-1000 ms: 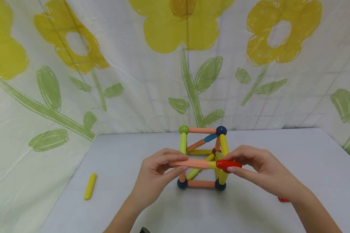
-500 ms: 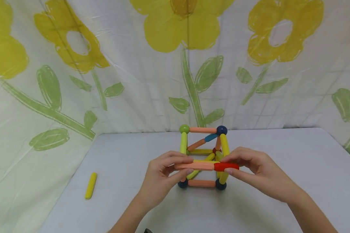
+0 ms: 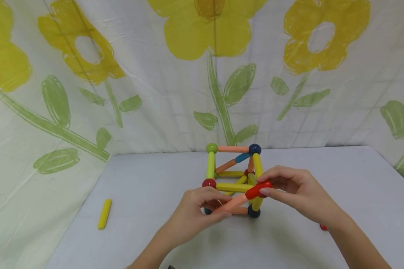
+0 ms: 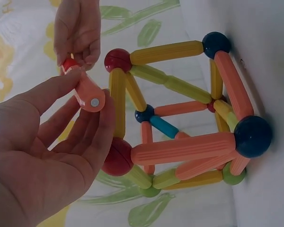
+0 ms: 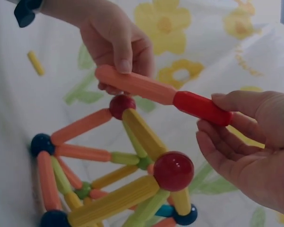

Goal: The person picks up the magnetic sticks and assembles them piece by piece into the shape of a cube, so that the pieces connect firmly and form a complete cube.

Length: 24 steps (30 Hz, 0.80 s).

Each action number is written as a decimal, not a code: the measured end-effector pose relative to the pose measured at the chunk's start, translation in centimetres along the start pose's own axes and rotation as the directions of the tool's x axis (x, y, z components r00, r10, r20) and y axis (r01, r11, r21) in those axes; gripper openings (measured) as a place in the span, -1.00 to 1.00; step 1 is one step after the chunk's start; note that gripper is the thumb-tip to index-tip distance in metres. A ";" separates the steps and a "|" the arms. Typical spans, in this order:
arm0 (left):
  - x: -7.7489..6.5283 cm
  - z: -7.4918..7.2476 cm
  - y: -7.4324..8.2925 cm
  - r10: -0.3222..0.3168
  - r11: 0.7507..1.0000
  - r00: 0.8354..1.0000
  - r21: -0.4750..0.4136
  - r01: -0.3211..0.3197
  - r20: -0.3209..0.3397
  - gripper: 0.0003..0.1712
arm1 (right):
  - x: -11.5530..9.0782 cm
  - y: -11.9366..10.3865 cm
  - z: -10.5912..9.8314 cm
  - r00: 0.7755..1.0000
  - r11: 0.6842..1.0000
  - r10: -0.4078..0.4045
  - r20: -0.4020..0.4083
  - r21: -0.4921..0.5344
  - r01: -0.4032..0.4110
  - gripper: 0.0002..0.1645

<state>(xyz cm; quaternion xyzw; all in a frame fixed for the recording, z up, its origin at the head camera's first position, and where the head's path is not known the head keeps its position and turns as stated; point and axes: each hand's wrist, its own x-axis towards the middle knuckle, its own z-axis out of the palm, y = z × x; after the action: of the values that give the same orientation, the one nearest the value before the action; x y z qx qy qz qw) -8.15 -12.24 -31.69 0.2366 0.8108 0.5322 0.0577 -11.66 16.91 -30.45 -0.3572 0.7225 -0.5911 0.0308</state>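
Observation:
My left hand (image 3: 196, 209) pinches a salmon-coloured magnetic stick (image 3: 235, 203) between thumb and fingers. A shorter red magnetic stick (image 3: 257, 189) is pinched by my right hand (image 3: 299, 190). The two sticks meet end to end, held in the air at a slant with the red end higher in the head view. A metal disc shows in the salmon stick's free end in the left wrist view. Just behind them stands a box-shaped frame of sticks and balls, with a yellow stick (image 3: 233, 187) and a red ball (image 3: 209, 183) at its near upper edge.
A loose yellow stick (image 3: 104, 214) lies on the white table (image 3: 148, 172) at the left. By the right forearm a small red piece (image 3: 323, 227) shows, mostly hidden. A flower-printed cloth (image 3: 168, 93) hangs behind the table.
The salmon and red sticks, apart at first, came together end to end. The joined pair has since tilted, its salmon end dropping with my left hand and uncovering the frame's red ball.

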 end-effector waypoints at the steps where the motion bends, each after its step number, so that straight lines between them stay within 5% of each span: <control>1: 0.0 0.1 0.0 -0.011 1.000 1.000 0.002 0.011 0.009 -0.68 | 0.0 0.0 0.0 1.000 1.000 0.001 -0.001 0.000 -0.001 -0.67; 15: 0.5 1.5 -1.5 -0.078 0.992 0.994 0.110 0.069 0.078 -0.78 | 0.4 0.8 -0.5 0.998 0.990 0.035 -0.056 -0.134 -0.042 -0.76; 24: 0.7 1.0 -2.6 -0.132 0.981 0.982 0.162 0.110 0.134 -0.76 | 0.7 2.1 -1.9 0.991 0.968 0.126 0.053 -0.224 -0.111 -0.76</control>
<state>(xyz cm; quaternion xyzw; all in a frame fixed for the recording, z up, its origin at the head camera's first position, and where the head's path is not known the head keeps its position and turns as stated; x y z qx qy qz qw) -9.26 -11.90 -34.29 0.2283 0.8560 0.4452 0.1300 -14.00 18.20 -31.44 -0.3343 0.8022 -0.4921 0.0503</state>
